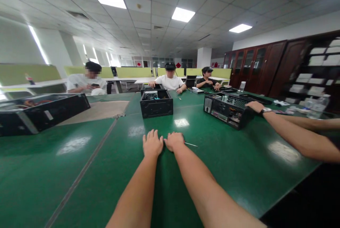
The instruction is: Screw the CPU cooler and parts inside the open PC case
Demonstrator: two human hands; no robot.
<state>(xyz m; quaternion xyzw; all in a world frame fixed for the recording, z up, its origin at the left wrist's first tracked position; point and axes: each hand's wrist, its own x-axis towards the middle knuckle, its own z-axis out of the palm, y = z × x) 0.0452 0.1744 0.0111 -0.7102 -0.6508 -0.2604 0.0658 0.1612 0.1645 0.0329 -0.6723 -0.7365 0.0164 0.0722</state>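
Note:
My left hand point(152, 143) lies flat on the green table point(106, 171), fingers stretched forward and holding nothing. My right hand point(174, 140) rests right beside it, touching it, with the fingers curled into a loose fist. A thin metal tool point(190, 144), like a screwdriver shaft, sticks out to the right from under that fist. An open black computer case point(156, 104) stands on the table a little beyond both hands.
A second opened computer case point(227, 109) is at right, with a co-worker's hand with a wristwatch point(255, 106) on it. Another black case point(39, 112) lies at far left. Three people sit at the far end. Wooden cabinets point(255, 65) line the right wall.

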